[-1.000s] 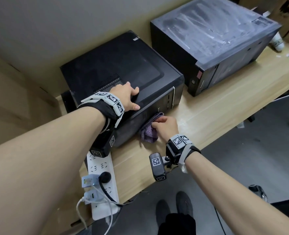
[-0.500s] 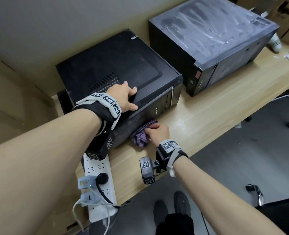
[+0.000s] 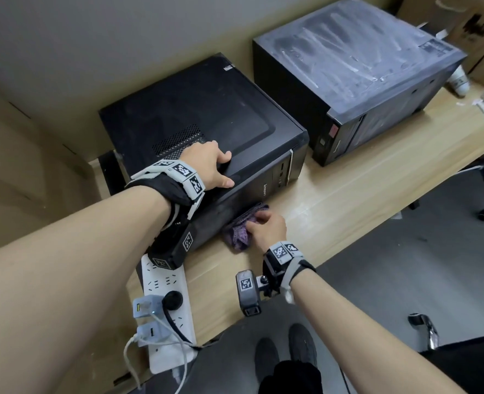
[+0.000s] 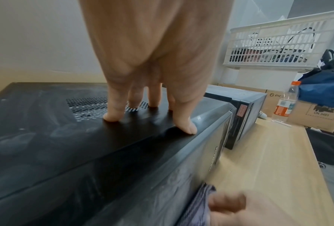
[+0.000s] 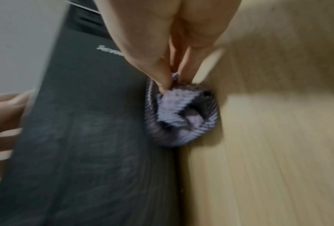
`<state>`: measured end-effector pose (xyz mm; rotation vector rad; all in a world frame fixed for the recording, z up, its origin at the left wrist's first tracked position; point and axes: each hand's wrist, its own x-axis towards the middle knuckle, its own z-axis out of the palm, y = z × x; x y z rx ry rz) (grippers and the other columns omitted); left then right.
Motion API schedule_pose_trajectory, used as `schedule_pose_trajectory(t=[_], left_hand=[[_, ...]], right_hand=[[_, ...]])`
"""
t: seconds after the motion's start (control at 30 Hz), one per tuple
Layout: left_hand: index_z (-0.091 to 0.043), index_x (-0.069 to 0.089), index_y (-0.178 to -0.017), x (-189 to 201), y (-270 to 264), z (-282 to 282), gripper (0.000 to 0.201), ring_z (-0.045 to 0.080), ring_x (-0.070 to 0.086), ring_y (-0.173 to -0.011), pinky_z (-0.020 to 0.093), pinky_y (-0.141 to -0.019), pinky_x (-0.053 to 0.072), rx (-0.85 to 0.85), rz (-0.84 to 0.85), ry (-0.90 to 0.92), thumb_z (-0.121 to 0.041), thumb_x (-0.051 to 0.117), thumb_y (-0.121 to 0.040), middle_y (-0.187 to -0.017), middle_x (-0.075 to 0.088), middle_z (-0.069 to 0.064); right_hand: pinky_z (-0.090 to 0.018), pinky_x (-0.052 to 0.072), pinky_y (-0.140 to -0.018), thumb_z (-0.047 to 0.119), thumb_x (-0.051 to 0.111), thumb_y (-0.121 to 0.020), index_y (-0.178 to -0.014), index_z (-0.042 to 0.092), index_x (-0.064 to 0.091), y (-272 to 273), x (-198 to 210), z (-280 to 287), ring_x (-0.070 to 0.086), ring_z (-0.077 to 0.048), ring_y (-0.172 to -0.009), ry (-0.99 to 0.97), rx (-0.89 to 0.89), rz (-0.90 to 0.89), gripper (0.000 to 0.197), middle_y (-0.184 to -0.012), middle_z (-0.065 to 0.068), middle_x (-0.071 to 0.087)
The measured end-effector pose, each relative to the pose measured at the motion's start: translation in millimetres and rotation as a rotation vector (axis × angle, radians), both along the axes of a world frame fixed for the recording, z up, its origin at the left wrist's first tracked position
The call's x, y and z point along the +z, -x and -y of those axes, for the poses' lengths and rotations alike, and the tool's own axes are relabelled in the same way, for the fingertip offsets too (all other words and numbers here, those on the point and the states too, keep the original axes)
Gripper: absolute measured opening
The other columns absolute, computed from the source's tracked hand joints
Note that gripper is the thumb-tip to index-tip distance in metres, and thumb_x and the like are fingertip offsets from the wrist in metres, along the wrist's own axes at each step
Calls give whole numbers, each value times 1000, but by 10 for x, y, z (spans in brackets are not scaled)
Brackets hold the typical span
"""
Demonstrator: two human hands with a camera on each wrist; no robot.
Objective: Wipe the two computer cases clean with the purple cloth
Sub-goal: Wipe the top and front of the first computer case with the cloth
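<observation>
Left hand (image 3: 209, 166) lies flat on the top panel of the near case (image 3: 206, 120), fingers straight and spread, thumb at the front top edge, gripping nothing; my read is it's there to brace the box so it doesn't slide toward the wall while the side gets scrubbed. Right hand (image 3: 267, 227) is curled around the bunched purple cloth (image 3: 242, 228), fingers pinching the wad and pushing it against the lower part of the case's desk-facing side, right where that panel meets the desk (image 3: 348, 200). From the left hand the cloth sits at about 5 o'clock in the head view. Low grip with the cloth balled up probably gives more pressure on the bottom strip. The far case (image 3: 348, 52), at roughly 2 o'clock from the near one, shows a grey dust film with smear streaks on top, so I'd judge case 2 not properly done yet. Hard to read: the right wrist view is motion-blurred, so the dust level on the side panel is unclear and the logo text is only partly legible. The left wrist camera and forearm cover the near end of the case in the head view. The rear and wall-facing sides of both cases are out of sight. The power strip (image 3: 164, 282) at 7 o'clock is partly under the arm.
</observation>
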<state>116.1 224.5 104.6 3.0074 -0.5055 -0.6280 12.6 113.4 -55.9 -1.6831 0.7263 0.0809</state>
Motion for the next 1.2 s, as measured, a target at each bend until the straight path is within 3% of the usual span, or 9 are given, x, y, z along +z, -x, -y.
schedule_pose_trajectory(t=[0.13, 0.2, 0.33, 0.5, 0.63, 0.9, 1.0, 1.1, 1.2], left_hand=[[-29, 43, -145, -54, 16, -44, 68, 29, 37, -137, 33, -107, 31, 4, 20, 14, -46, 68, -84, -153, 35, 5], [-29, 43, -144, -54, 23, -37, 67, 30, 37, -137, 33, -107, 32, 5, 22, 22, -46, 68, -85, -153, 35, 5], [-28, 47, -142, -54, -3, -24, 65, 32, 41, -133, 34, -103, 35, -6, 21, 24, -45, 69, -84, -149, 41, 6], [-28, 50, -140, -54, 5, -52, 65, 32, 45, -130, 32, -102, 36, 13, 25, 43, -46, 72, -81, -143, 50, 6], [-26, 50, -140, -57, 21, -70, 71, 29, 44, -132, 31, -103, 35, 34, 33, 97, -47, 75, -77, -142, 53, 5], [-16, 46, -143, 81, 135, -311, 82, 33, 33, -139, 37, -111, 32, 15, -16, 90, -40, 81, -73, -154, 28, 19], [-25, 27, -152, 40, 137, -557, 102, 33, 18, -146, 38, -117, 23, 25, -71, -11, -45, 82, -70, -160, 10, 19], [-31, 17, -154, -43, 99, -637, 109, 38, 11, -147, 43, -119, 18, 7, -112, -39, -47, 83, -68, -162, 1, 17], [-32, 19, -153, -95, 49, -641, 107, 40, 14, -145, 41, -119, 19, -7, -102, -36, -47, 83, -68, -161, 2, 17]], right_hand=[[-29, 52, -88, 9, 73, -82, -107, 8, 71, -137, 19, 239, 65, -21, -91, 24, -83, -40, 25, -102, -7, 70], [-32, 53, -92, 10, 73, -81, -111, 10, 71, -265, 98, 447, 66, -22, -95, 36, -183, -10, 30, -106, -6, 71], [-39, 56, -89, 12, 73, -74, -96, 11, 75, -406, 118, 614, 68, -25, -90, 113, -173, -37, 22, -93, -5, 73], [-22, 46, -85, 9, 71, -81, -109, 9, 71, -160, -25, 253, 62, -19, -91, 89, -94, -42, 27, -99, -4, 68], [-34, 55, -92, 13, 77, -74, -100, 8, 73, -120, 30, 107, 69, -25, -94, 10, -80, -59, 27, -97, -8, 73], [-42, 61, -80, 22, 84, -62, -70, 17, 73, -95, 519, -14, 72, -21, -79, -84, -60, 152, 14, -78, -1, 75], [-41, 61, -79, 20, 84, -63, -75, 14, 76, -71, 536, -52, 73, -21, -79, -111, -69, 175, 16, -78, -2, 75], [-32, 61, -74, 8, 83, -71, -73, 15, 75, -2, 406, -93, 70, -17, -71, -143, -63, 149, 11, -75, -2, 74], [-34, 61, -77, 9, 83, -71, -67, 19, 73, 69, 143, -200, 70, -19, -72, -109, 16, -20, 15, -73, -2, 74]])
